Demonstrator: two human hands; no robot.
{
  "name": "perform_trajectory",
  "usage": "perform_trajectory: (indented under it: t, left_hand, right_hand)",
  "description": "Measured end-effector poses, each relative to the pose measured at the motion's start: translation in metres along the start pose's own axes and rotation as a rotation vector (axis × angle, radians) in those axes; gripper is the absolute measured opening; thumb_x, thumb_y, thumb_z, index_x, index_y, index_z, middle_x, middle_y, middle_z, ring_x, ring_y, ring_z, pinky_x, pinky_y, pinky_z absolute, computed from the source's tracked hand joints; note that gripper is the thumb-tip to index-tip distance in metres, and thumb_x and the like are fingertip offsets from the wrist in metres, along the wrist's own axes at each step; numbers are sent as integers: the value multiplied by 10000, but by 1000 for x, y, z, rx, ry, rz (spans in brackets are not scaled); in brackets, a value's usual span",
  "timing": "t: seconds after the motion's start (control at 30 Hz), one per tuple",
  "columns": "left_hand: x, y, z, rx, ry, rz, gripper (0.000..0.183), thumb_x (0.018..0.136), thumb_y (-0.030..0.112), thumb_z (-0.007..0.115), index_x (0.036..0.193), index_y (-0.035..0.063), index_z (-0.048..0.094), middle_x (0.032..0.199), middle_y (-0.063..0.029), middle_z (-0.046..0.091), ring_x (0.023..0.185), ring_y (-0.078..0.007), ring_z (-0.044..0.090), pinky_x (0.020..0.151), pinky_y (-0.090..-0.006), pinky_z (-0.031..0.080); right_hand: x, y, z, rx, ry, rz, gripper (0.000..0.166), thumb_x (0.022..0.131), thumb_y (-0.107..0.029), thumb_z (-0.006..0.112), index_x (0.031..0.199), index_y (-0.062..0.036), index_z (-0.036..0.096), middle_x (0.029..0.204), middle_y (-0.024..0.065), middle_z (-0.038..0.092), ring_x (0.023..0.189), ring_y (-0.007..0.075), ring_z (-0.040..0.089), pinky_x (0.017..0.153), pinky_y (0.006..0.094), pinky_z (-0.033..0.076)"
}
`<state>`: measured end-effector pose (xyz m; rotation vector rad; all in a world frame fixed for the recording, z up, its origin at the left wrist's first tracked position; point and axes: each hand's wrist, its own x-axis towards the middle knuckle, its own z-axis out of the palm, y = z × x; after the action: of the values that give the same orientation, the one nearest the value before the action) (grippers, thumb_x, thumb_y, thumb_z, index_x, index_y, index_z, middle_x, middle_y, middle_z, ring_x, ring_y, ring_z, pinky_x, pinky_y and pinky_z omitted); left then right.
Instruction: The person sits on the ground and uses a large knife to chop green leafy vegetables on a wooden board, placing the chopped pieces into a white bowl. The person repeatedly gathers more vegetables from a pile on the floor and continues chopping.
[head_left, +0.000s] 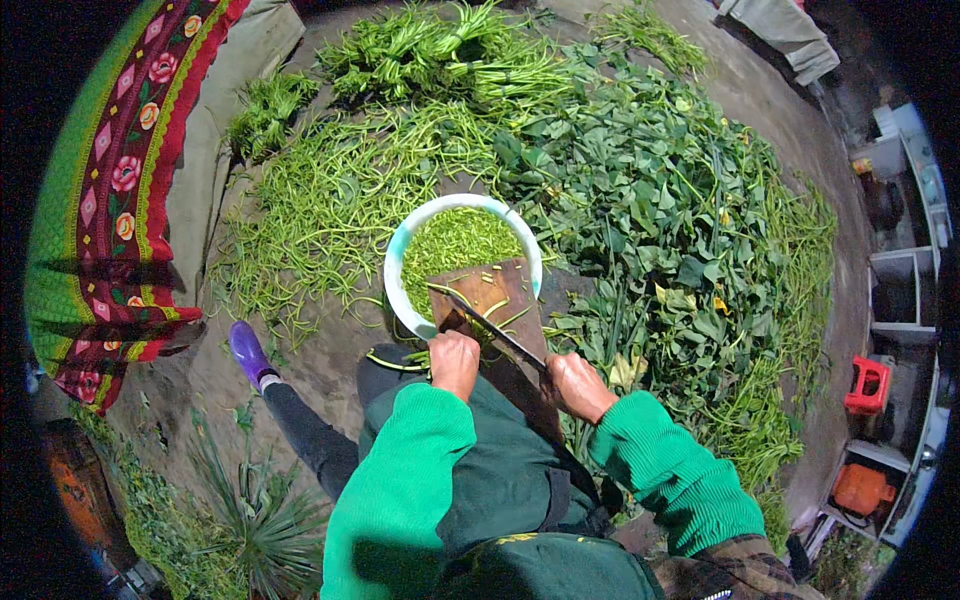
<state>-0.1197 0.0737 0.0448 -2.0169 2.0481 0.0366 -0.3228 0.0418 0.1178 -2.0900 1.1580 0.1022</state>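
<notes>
My right hand (576, 384) grips a knife (491, 326), its blade slanting up and left across a worn wooden board (519, 281). Green stems (397, 363) trail leftward from beneath my left hand (454, 361), which is closed on them beside the board. One long stem and a few short cut pieces lie on the board's surface. The board's far end projects into a white and turquoise basin (395, 281) holding many chopped green stem pieces (457, 240). The knife's handle is mostly hidden in my fist.
Loose green stems (330, 217) spread left of the basin, with tied bundles (517, 79) behind. A broad heap of leafy vines (652, 195) fills the right side. A floral cloth (124, 172) hangs at left; a red stool (868, 385) stands at far right.
</notes>
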Motion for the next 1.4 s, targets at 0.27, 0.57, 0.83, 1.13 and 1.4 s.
perform_trajectory:
  t: [0.27, 0.57, 0.83, 1.13, 1.4]
  left_hand:
    - [0, 15, 7, 51, 31, -127, 60, 732, 113, 541, 755, 78, 584, 649, -35, 545, 608, -188, 574, 497, -327, 423]
    - [-12, -3, -6, -110, 52, -56, 101, 734, 137, 524, 657, 100, 578, 637, -74, 585, 587, -204, 608, 476, -337, 454]
    - [37, -60, -32, -739, 92, -419, 280, 700, 54, 599, 942, -3, 468, 765, -239, 589, 750, -412, 577, 636, -491, 447]
    - [55, 2, -13, -683, 212, -110, 355, 631, 41, 651, 953, 44, 499, 942, -187, 468, 892, -366, 484, 725, -444, 399]
    - [23, 4, -44, -481, -27, 240, 877, 386, 387, 814, 1128, 79, 463, 1091, -133, 425, 1035, -315, 398, 838, -454, 325]
  right_hand:
    - [7, -14, 39, 120, 89, 195, 253, 690, -129, 650, 654, 96, 542, 635, 294, 523, 663, 446, 549, 554, 464, 447]
    - [3, -30, 62, 64, 199, 229, 179, 710, -127, 612, 728, 28, 526, 671, 262, 558, 678, 434, 565, 598, 499, 462]
    - [-23, -5, 41, 406, 397, 109, 177, 714, -94, 590, 841, 27, 564, 642, 253, 535, 627, 408, 556, 546, 422, 444]
    - [-53, 18, 4, 389, 496, 285, 120, 745, -86, 586, 791, 23, 568, 573, 210, 515, 507, 352, 540, 452, 379, 398]
    - [-52, 25, 14, 425, 465, 307, 135, 749, -93, 585, 786, 35, 572, 583, 192, 541, 469, 292, 539, 451, 353, 406]
